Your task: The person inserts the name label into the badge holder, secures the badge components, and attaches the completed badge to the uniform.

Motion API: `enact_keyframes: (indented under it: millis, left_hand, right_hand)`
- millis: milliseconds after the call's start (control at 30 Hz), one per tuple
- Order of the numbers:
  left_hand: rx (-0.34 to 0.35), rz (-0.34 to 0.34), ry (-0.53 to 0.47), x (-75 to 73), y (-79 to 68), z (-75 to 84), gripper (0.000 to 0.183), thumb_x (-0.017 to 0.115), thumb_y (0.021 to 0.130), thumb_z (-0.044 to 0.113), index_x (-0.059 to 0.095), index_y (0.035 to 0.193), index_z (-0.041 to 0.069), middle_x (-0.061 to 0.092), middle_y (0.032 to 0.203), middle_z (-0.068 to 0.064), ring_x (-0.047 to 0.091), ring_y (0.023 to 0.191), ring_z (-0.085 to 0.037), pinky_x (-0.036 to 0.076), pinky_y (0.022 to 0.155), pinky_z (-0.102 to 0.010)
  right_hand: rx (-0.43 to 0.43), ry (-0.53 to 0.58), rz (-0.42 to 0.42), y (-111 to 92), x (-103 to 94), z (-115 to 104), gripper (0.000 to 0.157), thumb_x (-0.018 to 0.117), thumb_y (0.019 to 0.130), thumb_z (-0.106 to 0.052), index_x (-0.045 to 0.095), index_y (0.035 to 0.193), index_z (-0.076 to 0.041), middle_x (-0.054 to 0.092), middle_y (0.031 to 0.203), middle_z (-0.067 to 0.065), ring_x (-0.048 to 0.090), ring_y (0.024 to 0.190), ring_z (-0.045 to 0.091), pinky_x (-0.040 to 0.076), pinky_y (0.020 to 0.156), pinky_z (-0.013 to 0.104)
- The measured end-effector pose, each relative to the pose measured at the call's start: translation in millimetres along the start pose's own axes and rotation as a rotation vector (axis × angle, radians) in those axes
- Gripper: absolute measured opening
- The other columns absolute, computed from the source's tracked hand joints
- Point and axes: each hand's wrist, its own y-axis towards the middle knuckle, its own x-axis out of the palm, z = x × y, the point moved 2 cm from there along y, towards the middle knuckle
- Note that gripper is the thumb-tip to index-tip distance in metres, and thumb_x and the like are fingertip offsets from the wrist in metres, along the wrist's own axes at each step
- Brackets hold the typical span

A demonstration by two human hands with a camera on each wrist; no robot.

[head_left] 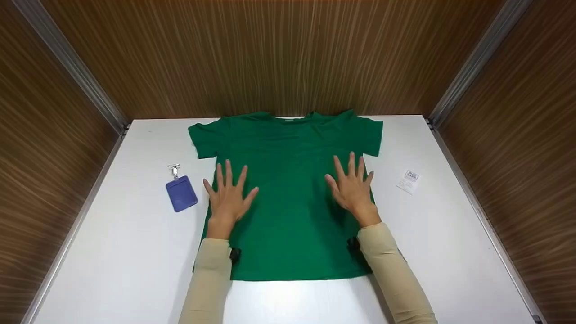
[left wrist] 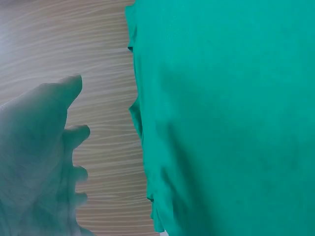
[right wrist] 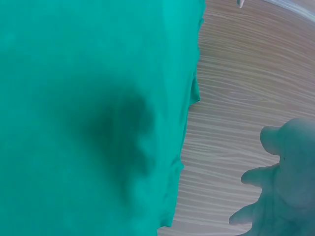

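Observation:
A green short-sleeved T-shirt point(head_left: 288, 216) lies spread flat on the white table, its collar toward the back wall. Over its left side my left hand point(head_left: 227, 202) is held with fingers straight and spread, gripping nothing. My right hand point(head_left: 353, 189) has the same spread shape over the shirt's right side, and it too holds nothing. Each hand casts a shadow on the cloth. In the left wrist view the left hand point(left wrist: 34, 157) hovers above the green fabric point(left wrist: 236, 98). The right wrist view has the right hand point(right wrist: 290, 182) raised over the shirt likewise.
Left of the shirt lies a blue badge holder point(head_left: 182, 194) with a metal clip point(head_left: 174, 170). A small white printed card or tag point(head_left: 409, 182) is on the right. Wood-grain panels point(head_left: 279, 58) wall the white table point(head_left: 450, 252) at the back and both sides.

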Motion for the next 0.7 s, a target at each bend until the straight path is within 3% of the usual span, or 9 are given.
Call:
enact_keyframes:
  millis: [167, 300, 367, 533, 700]
  left_hand:
    - [-0.009, -0.039, -0.054, -2.0, 1.2, -8.6, 0.076, 0.041, 0.104, 0.064, 0.016, 0.167, 0.029, 0.004, 0.174, -0.02, 0.0, 0.161, -0.044, 0.007, 0.119, -0.079]
    - [-0.037, -0.043, -0.122, -5.4, 2.4, -22.8, 0.073, 0.044, 0.106, 0.056, 0.019, 0.167, 0.023, 0.016, 0.17, -0.025, 0.016, 0.157, -0.047, 0.023, 0.116, -0.076]
    - [-0.059, -0.01, -0.139, -8.0, 2.8, -32.3, 0.07, 0.05, 0.106, 0.047, 0.026, 0.165, 0.019, 0.026, 0.165, -0.028, 0.025, 0.152, -0.049, 0.033, 0.111, -0.075]
    - [-0.203, 0.086, -0.223, -17.2, 3.2, -60.9, 0.06, 0.06, 0.103, 0.027, 0.041, 0.157, 0.008, 0.038, 0.155, -0.031, 0.031, 0.145, -0.051, 0.038, 0.104, -0.076]
    - [-0.379, 0.141, -0.285, -27.4, 3.5, -88.6, 0.06, 0.061, 0.101, 0.025, 0.044, 0.152, -0.001, 0.037, 0.148, -0.038, 0.029, 0.139, -0.053, 0.038, 0.102, -0.077]
  right_hand:
    - [0.003, 0.028, 0.001, 0.8, -0.9, 2.1, 0.068, 0.042, 0.109, -0.048, 0.024, 0.165, -0.016, 0.009, 0.17, 0.03, 0.006, 0.157, 0.055, 0.016, 0.115, 0.081]
    - [-0.002, 0.143, 0.033, 1.3, -2.9, 5.5, 0.065, 0.055, 0.107, -0.035, 0.033, 0.161, -0.007, 0.019, 0.167, 0.033, 0.024, 0.152, 0.056, 0.03, 0.114, 0.076]
    - [-0.012, 0.244, 0.057, 2.3, -3.9, 7.9, 0.059, 0.058, 0.105, -0.028, 0.041, 0.155, -0.001, 0.032, 0.161, 0.034, 0.038, 0.145, 0.054, 0.037, 0.113, 0.07]
    - [-0.036, 0.49, 0.141, 4.0, -7.6, 14.4, 0.033, 0.059, 0.104, -0.013, 0.064, 0.131, 0.006, 0.066, 0.131, 0.028, 0.068, 0.114, 0.043, 0.054, 0.097, 0.057]
    - [-0.027, 0.53, 0.215, 4.1, -10.7, 17.1, 0.022, 0.059, 0.103, -0.008, 0.074, 0.114, 0.004, 0.075, 0.111, 0.023, 0.073, 0.094, 0.034, 0.057, 0.079, 0.046]
